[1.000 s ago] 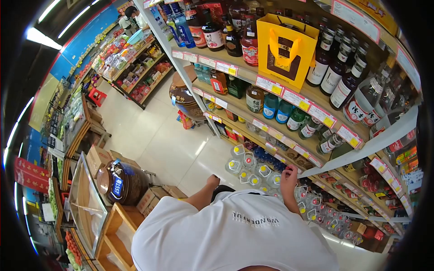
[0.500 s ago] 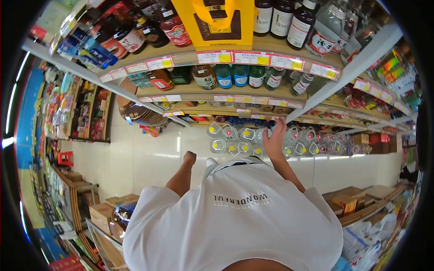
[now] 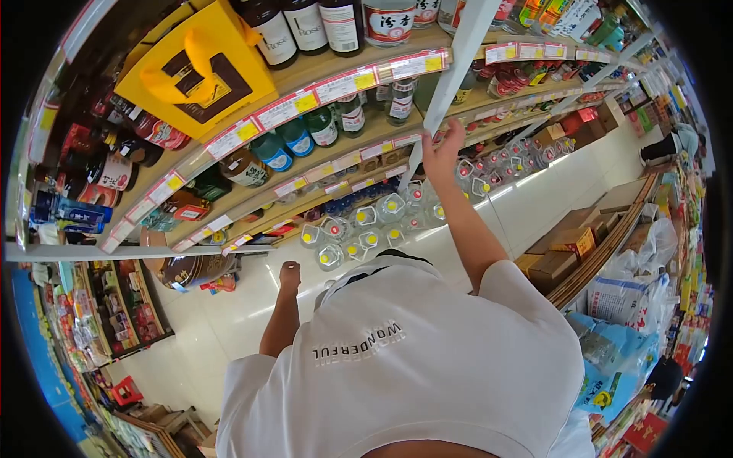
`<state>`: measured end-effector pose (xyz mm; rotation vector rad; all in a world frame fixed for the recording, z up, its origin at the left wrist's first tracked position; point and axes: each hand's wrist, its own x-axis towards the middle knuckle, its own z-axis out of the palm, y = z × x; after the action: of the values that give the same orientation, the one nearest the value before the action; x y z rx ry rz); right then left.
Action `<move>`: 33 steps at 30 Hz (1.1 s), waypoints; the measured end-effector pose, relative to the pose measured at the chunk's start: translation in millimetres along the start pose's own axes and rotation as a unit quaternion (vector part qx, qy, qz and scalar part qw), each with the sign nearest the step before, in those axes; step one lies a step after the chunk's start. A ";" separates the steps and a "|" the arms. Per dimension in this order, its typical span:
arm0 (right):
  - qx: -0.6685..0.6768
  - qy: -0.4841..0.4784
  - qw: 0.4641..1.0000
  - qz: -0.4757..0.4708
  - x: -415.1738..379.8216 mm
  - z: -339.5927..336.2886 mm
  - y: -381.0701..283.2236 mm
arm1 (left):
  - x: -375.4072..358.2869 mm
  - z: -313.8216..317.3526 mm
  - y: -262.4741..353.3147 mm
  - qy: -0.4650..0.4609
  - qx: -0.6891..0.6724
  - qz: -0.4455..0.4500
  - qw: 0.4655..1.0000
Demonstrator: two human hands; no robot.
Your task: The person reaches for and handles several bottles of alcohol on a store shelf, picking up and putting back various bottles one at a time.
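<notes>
My right hand (image 3: 442, 151) is raised with its fingers spread, close to the white upright post (image 3: 450, 69) of the store shelving and level with the lower shelves. It holds nothing. My left hand (image 3: 289, 273) hangs low over the floor with its fingers curled into a loose fist, empty. Below both hands stand several clear plastic jugs (image 3: 359, 226) with yellow and red caps on the floor. My white T-shirt (image 3: 405, 366) fills the bottom of the view.
Shelves carry green and dark bottles (image 3: 305, 133) behind price tags, and a yellow gift bag (image 3: 197, 69) sits on the upper shelf. A brown ceramic jar (image 3: 195, 269) stands at the shelf end. Cardboard boxes (image 3: 565, 248) and blue sacks (image 3: 622, 343) lie to the right.
The view has swung to the right along the shelves. My right hand has risen from the jugs up to the shelf post. My left hand stays low and closed.
</notes>
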<state>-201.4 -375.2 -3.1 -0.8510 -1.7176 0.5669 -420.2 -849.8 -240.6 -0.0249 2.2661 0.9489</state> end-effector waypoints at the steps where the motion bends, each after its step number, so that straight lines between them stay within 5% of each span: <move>1: 0.009 -0.002 1.000 0.015 13.2 2.7 12.3 | 0.6 4.9 -8.7 -0.002 -0.008 -0.007 1.000; 5: 0.035 0.006 0.999 0.004 58.8 16.5 30.0 | -19.5 25.3 -14.6 0.011 -0.021 -0.066 0.998; 8: 0.092 -0.057 0.984 0.144 86.1 16.1 7.0 | -30.8 47.7 -21.4 0.017 -0.031 -0.090 0.995; 9: 0.114 -0.010 0.988 0.100 90.5 26.3 17.1 | -36.7 54.5 -20.1 -0.018 -0.028 -0.121 0.992; 14: 0.203 -0.105 0.956 0.183 91.7 35.6 42.9 | -66.5 109.7 -7.7 0.000 -0.092 -0.143 0.985; 19: 0.193 -0.079 0.964 0.166 90.2 47.3 62.8 | -77.5 128.3 29.3 -0.033 -0.125 -0.088 0.988; 33: 0.190 -0.104 0.960 0.179 89.0 40.2 54.6 | -107.5 67.3 216.8 0.063 -0.301 0.080 0.948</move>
<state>-239.7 -270.0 -0.8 -0.8474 -1.5696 1.2260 -354.7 -672.0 -75.9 -0.1736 2.0248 1.7389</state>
